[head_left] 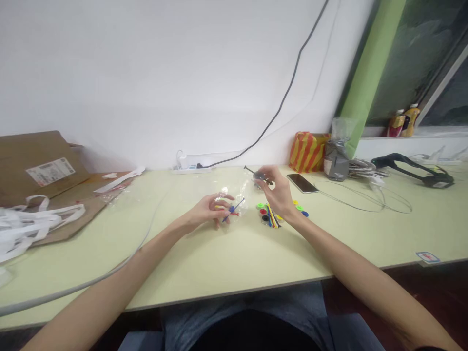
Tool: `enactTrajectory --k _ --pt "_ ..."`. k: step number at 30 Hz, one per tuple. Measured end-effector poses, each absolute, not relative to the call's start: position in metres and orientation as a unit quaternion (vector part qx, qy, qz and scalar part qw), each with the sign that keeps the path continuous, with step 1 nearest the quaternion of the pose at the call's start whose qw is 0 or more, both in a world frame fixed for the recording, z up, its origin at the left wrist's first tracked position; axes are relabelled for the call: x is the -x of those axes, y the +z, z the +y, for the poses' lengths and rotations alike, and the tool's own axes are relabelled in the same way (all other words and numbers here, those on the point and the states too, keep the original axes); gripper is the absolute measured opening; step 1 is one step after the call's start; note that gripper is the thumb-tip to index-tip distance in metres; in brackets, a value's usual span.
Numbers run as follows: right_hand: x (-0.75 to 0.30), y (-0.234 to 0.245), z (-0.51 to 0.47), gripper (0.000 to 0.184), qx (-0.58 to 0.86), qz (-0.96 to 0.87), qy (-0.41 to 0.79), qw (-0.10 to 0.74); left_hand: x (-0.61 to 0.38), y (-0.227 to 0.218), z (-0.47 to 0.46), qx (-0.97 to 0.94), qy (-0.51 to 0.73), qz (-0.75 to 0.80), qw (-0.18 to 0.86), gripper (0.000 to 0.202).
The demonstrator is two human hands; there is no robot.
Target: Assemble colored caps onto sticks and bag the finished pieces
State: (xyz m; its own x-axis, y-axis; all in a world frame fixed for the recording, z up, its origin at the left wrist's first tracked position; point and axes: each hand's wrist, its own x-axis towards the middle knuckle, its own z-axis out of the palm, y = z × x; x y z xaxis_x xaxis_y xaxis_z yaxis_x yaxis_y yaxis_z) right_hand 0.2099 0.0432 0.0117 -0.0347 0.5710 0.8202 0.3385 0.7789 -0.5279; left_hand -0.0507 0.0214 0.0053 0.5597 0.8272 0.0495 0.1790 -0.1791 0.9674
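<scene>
My left hand (215,209) is curled round a clear plastic bag (239,200). A blue stick (234,209) and a red piece (235,214) show at its fingertips; whether they are inside the bag is hard to tell. Raised a little higher, my right hand (276,187) pinches a thin black plastic stick (250,169) with a dark round part near its middle, partly hidden by the fingers. Below that hand, several coloured sticks (272,214) lie bunched on the table, with small round pieces such as a red disc (263,212) and a blue disc (304,214) around them.
A phone (302,183) lies beyond my right hand, near a striped bag (307,151) and a black frame-like object (413,168). Cardboard (36,165) and white straps (36,222) are at left. A grey cable (91,280) passes over my left forearm.
</scene>
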Motion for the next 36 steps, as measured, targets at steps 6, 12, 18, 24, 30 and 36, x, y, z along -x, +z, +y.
enactTrajectory --k 6,12,18,24,30,36 --pt "-0.214 0.010 0.049 0.028 0.325 -0.748 0.074 0.574 0.053 0.007 0.023 -0.700 0.329 0.364 0.518 0.058" --pt "-0.213 0.009 0.049 0.034 0.310 -0.782 0.070 0.536 0.052 0.006 0.021 -0.712 0.253 0.349 0.554 0.060" --pt "-0.213 0.012 0.047 0.029 0.315 -0.767 0.099 0.550 0.051 0.008 0.018 -0.713 0.258 0.350 0.550 0.063" --pt "-0.221 0.010 0.055 0.013 0.357 -0.708 0.122 0.597 0.052 0.007 0.023 -0.693 0.344 0.387 0.502 0.059" --pt "-0.226 0.012 0.062 0.010 0.379 -0.659 0.151 0.632 0.054 0.007 0.026 -0.685 0.365 0.386 0.499 0.060" --pt "-0.227 0.013 0.060 0.023 0.359 -0.634 0.248 0.638 0.052 0.006 0.024 -0.709 0.275 0.356 0.544 0.065"
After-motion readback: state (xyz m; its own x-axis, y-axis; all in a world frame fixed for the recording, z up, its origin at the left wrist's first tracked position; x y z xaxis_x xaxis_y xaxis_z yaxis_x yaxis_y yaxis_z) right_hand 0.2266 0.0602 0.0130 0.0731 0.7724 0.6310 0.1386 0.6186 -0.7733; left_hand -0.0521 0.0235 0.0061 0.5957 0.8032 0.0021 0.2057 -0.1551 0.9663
